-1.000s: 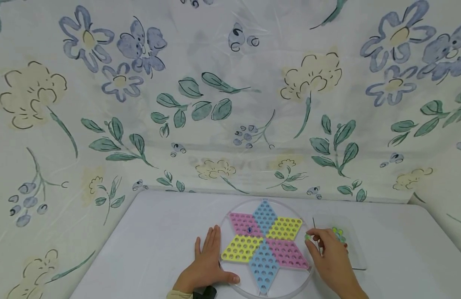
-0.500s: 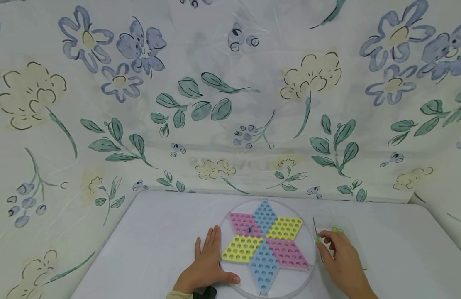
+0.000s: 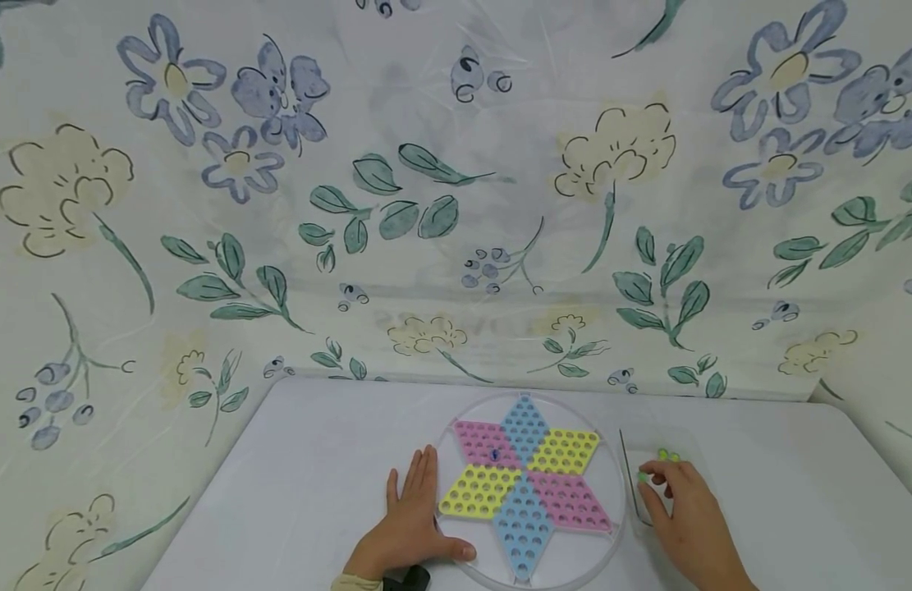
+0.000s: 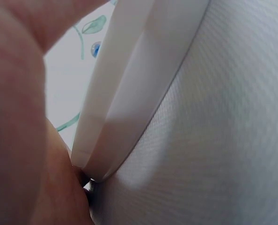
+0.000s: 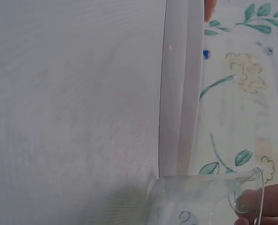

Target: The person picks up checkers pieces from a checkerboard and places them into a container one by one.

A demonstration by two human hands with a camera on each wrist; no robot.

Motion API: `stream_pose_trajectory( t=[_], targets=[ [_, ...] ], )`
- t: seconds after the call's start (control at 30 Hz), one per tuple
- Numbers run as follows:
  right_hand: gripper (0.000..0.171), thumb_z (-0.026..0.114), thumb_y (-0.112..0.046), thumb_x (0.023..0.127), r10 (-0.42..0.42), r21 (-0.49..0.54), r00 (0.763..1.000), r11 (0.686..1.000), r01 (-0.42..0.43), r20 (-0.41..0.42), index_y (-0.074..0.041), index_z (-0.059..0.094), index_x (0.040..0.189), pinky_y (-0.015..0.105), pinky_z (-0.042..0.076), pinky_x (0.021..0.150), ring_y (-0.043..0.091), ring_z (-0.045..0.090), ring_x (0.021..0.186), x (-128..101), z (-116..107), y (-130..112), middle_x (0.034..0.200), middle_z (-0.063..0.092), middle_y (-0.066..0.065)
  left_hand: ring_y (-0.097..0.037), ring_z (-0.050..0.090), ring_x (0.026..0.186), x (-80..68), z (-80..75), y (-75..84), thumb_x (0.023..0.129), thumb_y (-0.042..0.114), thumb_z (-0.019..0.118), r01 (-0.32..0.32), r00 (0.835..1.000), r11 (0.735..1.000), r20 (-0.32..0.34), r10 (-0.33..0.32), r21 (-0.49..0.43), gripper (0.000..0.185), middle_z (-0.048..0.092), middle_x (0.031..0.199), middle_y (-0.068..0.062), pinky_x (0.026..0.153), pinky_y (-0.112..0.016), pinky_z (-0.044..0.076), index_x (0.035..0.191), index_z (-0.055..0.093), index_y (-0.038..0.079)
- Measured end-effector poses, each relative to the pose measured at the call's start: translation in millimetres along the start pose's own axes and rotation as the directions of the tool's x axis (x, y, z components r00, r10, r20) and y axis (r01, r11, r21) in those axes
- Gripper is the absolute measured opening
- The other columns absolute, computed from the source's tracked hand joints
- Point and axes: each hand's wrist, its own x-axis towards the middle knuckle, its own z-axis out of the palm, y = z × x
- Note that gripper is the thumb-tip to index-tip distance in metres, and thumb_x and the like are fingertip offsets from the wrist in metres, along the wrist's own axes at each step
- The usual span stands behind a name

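My left hand (image 3: pixel 407 525) lies along the left side of a round Chinese checkers board (image 3: pixel 618 492), fingers straight and thumb over the rim. Close up in the left wrist view, the board's white rim (image 4: pixel 125 93) meets the hand. Thumb and forefinger of my right hand (image 3: pixel 680 509) pinch a green marble (image 3: pixel 643 477) at the left side of a clear plastic box (image 3: pixel 636 501). More green marbles (image 3: pixel 668 455) show in the box beyond the fingers. From the right wrist, the box wall (image 5: pixel 200 180) stands in front of the fingertips. A single blue marble (image 3: pixel 495 455) sits on the board's upper-left pink section.
The board has a six-pointed star of pink, yellow and blue sections with holes. A black object (image 3: pixel 406 579) lies under the left wrist. Behind the white table (image 3: pixel 278 484) hangs a floral-patterned sheet (image 3: pixel 396 271).
My right hand has moved right from the board's edge to the clear box, carrying the green marble and covering some marbles seen before. My left hand has stayed put.
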Motion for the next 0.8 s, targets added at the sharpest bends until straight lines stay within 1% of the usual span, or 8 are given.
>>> stream_pose_trajectory(
  t=[0.1,0.33,0.53,0.63,0.8],
  targets=[
    [0.022,0.069,-0.011,0.095,-0.005,-0.008,1.000,1.000,0.005,0.011,0.000,0.068,0.114,0.028,0.047,0.066,0.019,0.052,0.085,-0.1,1.3,1.5,0.098,0.058,0.008,-0.042,-0.006,0.152,-0.5,-0.4,0.0,0.065,0.063,0.086,0.002,1.000,1.000,0.003,-0.002,0.000,0.146,-0.002,0.165,-0.026,0.112,-0.066,-0.014,0.157,-0.001,-0.009],
    [0.022,0.071,-0.010,0.093,-0.031,-0.036,1.000,0.999,0.031,0.005,-0.001,0.069,0.113,0.032,0.050,0.069,0.018,0.054,0.085,-0.8,4.4,1.7,0.100,0.058,0.008,-0.042,-0.006,0.152,-0.5,-0.4,-0.7,0.064,0.063,0.087,0.004,1.000,1.000,0.002,-0.004,0.001,0.147,-0.002,0.165,-0.026,0.112,-0.066,-0.013,0.157,0.000,-0.009],
    [0.022,0.071,-0.010,0.092,-0.056,-0.043,0.998,0.998,0.056,-0.013,-0.001,0.070,0.113,0.031,0.049,0.067,0.017,0.053,0.084,-1.8,6.2,2.6,0.097,0.057,0.006,-0.042,-0.007,0.152,-1.4,-0.7,0.0,0.064,0.063,0.087,0.013,1.000,1.000,0.008,-0.013,-0.001,0.147,-0.002,0.165,-0.026,0.112,-0.066,-0.013,0.157,-0.001,-0.009],
    [0.023,0.071,-0.010,0.093,-0.047,-0.044,0.999,0.998,0.047,-0.006,-0.001,0.069,0.114,0.031,0.049,0.067,0.019,0.053,0.084,-1.4,6.1,2.1,0.098,0.057,0.007,-0.041,-0.007,0.152,-0.8,-1.0,-0.8,0.064,0.064,0.086,0.016,1.000,1.000,0.010,-0.016,0.005,0.147,-0.003,0.165,-0.026,0.112,-0.065,-0.014,0.157,-0.001,-0.009],
    [0.025,0.070,-0.011,0.094,-0.003,-0.051,1.000,0.999,0.005,0.027,-0.002,0.068,0.117,0.033,0.050,0.069,0.021,0.054,0.088,0.1,5.4,1.3,0.103,0.058,0.009,-0.041,-0.007,0.153,-0.3,0.0,-1.2,0.064,0.065,0.086,0.016,1.000,1.000,0.009,-0.016,0.002,0.147,-0.003,0.166,-0.025,0.112,-0.065,-0.014,0.157,-0.001,-0.008]
  ],
)
